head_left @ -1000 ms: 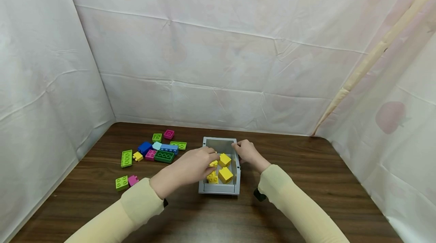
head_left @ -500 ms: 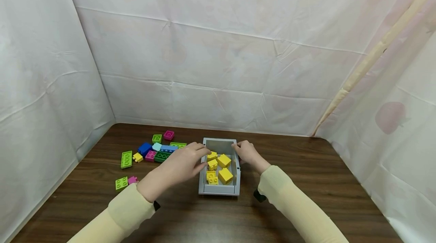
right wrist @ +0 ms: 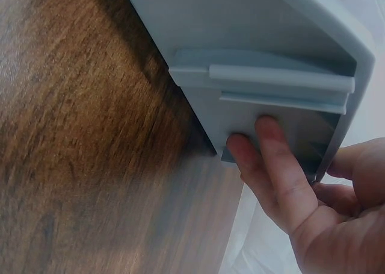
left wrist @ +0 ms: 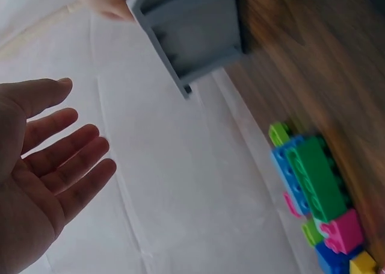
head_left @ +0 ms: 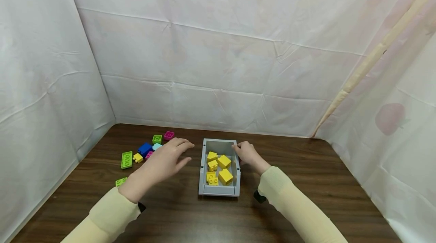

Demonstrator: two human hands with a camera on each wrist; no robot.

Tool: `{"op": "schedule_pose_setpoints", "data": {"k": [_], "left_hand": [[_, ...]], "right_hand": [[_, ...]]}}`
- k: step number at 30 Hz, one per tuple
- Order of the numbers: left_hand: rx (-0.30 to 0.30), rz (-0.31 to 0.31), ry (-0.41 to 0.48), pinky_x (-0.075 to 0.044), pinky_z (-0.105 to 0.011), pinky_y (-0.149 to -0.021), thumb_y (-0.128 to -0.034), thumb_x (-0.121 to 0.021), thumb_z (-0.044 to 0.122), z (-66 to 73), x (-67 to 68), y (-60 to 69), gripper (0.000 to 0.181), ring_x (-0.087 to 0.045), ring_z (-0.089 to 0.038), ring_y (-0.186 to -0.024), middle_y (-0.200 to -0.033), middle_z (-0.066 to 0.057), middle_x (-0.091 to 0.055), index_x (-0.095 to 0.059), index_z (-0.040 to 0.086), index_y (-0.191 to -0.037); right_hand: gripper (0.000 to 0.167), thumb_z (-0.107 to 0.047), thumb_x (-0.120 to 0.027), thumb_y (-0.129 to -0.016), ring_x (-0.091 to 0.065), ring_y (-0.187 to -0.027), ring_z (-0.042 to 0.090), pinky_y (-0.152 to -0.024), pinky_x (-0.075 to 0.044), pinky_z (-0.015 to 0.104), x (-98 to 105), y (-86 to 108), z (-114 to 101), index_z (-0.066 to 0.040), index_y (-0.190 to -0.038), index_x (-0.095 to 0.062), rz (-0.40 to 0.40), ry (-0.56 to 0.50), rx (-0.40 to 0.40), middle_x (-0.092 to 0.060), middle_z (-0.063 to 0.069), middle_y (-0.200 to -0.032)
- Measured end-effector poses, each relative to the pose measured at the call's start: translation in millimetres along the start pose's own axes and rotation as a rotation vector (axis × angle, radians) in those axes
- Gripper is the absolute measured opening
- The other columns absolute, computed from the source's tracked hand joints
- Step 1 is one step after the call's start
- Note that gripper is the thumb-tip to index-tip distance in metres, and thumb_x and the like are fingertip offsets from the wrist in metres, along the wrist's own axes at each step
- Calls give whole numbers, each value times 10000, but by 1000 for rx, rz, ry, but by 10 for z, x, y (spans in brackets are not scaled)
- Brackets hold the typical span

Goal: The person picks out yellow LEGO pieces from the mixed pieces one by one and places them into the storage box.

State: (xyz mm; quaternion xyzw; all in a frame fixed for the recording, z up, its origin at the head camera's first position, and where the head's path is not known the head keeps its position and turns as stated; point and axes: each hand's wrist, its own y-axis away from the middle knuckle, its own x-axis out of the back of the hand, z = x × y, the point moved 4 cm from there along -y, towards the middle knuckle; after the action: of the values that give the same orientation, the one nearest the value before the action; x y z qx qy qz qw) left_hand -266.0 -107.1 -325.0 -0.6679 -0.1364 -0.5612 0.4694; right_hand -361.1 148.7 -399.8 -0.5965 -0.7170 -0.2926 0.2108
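A grey plastic bin (head_left: 219, 190) stands on the table with several yellow toy bricks (head_left: 225, 176) lying loose inside. My right hand (head_left: 249, 153) grips the bin's right wall near the back; in the right wrist view, two fingers (right wrist: 283, 165) press the outer side while the thumb is over the rim. Left of the bin, my left hand (head_left: 161, 161) hovers with fingers spread and nothing in them. The left wrist view shows its palm (left wrist: 36, 189) facing the camera, apart from the bin (left wrist: 192, 27).
Loose bricks lie on the left of the wooden table (head_left: 293, 175): a blue brick (head_left: 145, 148), a light green brick (head_left: 126, 159), a small yellow brick (head_left: 137, 158), a magenta brick (head_left: 168, 135). In the left wrist view a dark green brick (left wrist: 316, 177) shows. White cloth (head_left: 218, 65) encloses the table.
My left hand has come out of the bin and moved left above the loose bricks, uncovering the yellow bricks inside. The right hand and the bin have stayed in place.
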Motion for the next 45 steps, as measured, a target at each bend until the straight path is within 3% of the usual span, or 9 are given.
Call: {"op": "schedule_pose_setpoints", "data": {"k": [10, 24, 35, 45], "left_hand": [[105, 0, 3, -515, -439, -888, -829, -731, 270, -310, -6, 189, 435, -541, -286, -1155, -1228, -115, -585, -618, 68, -1197], [189, -8, 16, -477, -507, -917, -805, -753, 187, -740, -103, 415, 511, -510, -342, -1166, -1226, -177, -575, -556, 17, -1245], [326, -139, 38, -412, -574, -960, -833, -716, 162, -1106, -155, 520, 568, -460, -427, -1195, -1273, -260, -520, -476, -55, -1300], [394, -251, 38, -426, -600, -917, -831, -704, 141, -1374, -198, 540, 520, -486, -473, -1130, -1228, -302, -526, -503, -75, -1259]], "right_hand": [[359, -270, -477, -994, -638, -664, 160, -592, -574, 323, -10, 4, -1, 29, -1051, -666, 7, 6, -4, -652, 126, -914], [368, -274, -479, -993, -628, -651, 161, -596, -574, 325, 22, 10, -3, 37, -1079, -657, -3, 17, 3, -636, 118, -842], [367, -275, -477, -995, -624, -657, 162, -607, -575, 325, 26, 4, 4, 33, -1072, -662, -8, 27, 2, -635, 116, -844], [360, -276, -476, -996, -637, -665, 169, -600, -575, 323, 27, 5, 6, 20, -1084, -662, -7, 28, -8, -629, 118, -843]]}}
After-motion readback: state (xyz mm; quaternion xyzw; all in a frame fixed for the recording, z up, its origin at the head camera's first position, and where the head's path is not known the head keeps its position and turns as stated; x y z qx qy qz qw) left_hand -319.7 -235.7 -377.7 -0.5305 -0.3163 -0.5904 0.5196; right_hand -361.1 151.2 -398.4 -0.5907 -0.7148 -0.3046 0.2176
